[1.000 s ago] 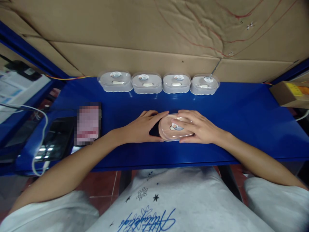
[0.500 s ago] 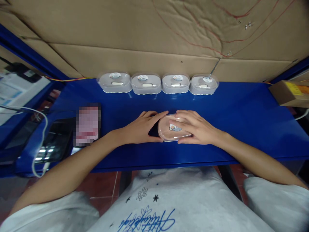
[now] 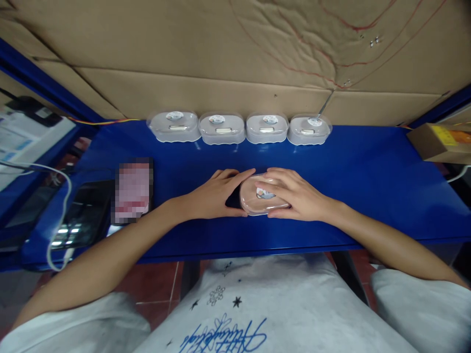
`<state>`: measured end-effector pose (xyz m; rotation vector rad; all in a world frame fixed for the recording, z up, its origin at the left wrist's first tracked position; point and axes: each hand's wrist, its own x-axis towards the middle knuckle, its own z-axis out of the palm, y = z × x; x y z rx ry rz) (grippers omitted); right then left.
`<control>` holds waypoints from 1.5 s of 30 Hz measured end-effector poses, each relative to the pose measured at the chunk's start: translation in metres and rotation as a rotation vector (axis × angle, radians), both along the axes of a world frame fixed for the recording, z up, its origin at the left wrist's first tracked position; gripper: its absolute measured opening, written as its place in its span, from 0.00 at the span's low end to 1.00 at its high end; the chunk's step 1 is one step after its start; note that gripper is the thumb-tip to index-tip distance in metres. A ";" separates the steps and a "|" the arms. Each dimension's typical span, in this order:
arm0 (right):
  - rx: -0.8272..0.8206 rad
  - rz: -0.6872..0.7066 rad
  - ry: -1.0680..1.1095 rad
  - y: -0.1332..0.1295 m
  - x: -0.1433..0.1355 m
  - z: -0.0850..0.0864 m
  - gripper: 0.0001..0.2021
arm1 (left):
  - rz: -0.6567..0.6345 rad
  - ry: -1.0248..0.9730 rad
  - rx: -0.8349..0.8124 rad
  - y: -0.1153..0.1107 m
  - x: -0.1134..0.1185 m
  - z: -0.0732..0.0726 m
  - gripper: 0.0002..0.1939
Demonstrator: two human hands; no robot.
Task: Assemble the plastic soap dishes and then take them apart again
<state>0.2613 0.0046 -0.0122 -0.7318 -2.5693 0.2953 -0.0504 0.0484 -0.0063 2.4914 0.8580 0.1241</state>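
Soft, slightly dim light, seemingly from overhead, draws thin highlights on the clear-lidded oval container (image 3: 250, 197), pale reflections on the glossy blue tabletop (image 3: 368, 186), and hard white glare on the black glossy device (image 3: 90, 208) at left. The wide view stretches toward its margins, where the papers (image 3: 22, 144) and T-shirt sleeve (image 3: 73, 323) turn soft (a coarse mosaic hides the phone (image 3: 132, 191) screen), while the middle is fairly crisp.

A pinkish oval container (image 3: 250, 200) is pictured lying flat on a blue tabletop (image 3: 368, 186), its long side set crosswise. It is topped by a clear, glossy lid (image 3: 253, 182), marked with a small printed label (image 3: 265, 194); its right end is partly hidden.
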 end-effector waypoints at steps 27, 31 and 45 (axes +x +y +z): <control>-0.589 -0.577 -0.026 0.019 0.190 0.086 0.24 | -0.091 0.031 0.073 0.000 -0.005 0.000 0.49; -0.390 -0.864 -0.052 0.039 0.227 0.063 0.22 | -0.107 0.030 0.101 0.000 -0.005 -0.001 0.47; 0.057 -1.168 -0.247 0.094 0.237 -0.024 0.36 | -0.119 0.056 0.114 0.003 -0.007 -0.006 0.45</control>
